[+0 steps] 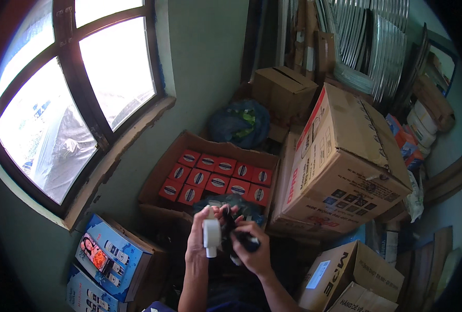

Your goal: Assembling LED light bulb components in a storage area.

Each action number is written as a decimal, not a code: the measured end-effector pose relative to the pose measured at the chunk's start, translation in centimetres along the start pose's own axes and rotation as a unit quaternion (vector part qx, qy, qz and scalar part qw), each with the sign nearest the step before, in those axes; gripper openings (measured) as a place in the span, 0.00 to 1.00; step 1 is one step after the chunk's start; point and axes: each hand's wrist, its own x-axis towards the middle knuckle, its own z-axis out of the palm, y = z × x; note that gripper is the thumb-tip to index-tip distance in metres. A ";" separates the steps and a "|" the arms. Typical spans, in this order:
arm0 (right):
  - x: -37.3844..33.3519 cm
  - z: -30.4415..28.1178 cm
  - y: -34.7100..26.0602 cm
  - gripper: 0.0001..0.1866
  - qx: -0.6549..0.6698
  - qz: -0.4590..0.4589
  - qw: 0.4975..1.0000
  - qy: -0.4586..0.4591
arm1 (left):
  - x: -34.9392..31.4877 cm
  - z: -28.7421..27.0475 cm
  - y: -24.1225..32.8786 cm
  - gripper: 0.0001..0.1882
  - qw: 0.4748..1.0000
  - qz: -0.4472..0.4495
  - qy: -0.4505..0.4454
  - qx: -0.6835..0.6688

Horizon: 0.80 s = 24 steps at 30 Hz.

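Note:
Both my hands are raised close together in the lower middle, in front of an open carton. My left hand (197,234) is partly closed around a white rounded plastic piece (211,237) with a short stub at its lower end. Its fingertips reach toward a dark strip-like thing (227,222) between the hands. The fingers of my right hand (254,249) are bent around a small black object (247,241), whose kind is too dark to tell. Just beyond my fingertips, dark plastic wrapping (234,203) lies at the near side of the open carton (155,169).
Several red-and-white small boxes (198,178) fill the carton. A blue bag (225,126) sits behind it. Large cardboard boxes (340,171) and a smaller one (358,270) stand on the right. Blue printed boxes (132,247) are stacked lower left, below a window (106,114).

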 end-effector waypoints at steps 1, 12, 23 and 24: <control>-0.3 0.2 0.3 0.07 0.030 0.085 0.994 0.056 | 0.0 0.0 -0.1 0.19 0.997 -0.012 -0.056 -0.057; -0.9 0.9 -0.4 0.10 0.281 0.197 0.922 0.181 | 0.2 0.9 -2.8 0.20 0.963 0.170 0.035 0.205; -0.3 -0.5 -0.1 0.09 0.090 0.063 0.988 0.110 | 0.0 -0.4 -3.9 0.20 0.972 -0.006 0.045 0.232; 0.2 -0.8 0.5 0.08 0.098 0.101 0.983 0.121 | 0.1 -0.6 -4.5 0.20 0.961 0.024 0.053 0.270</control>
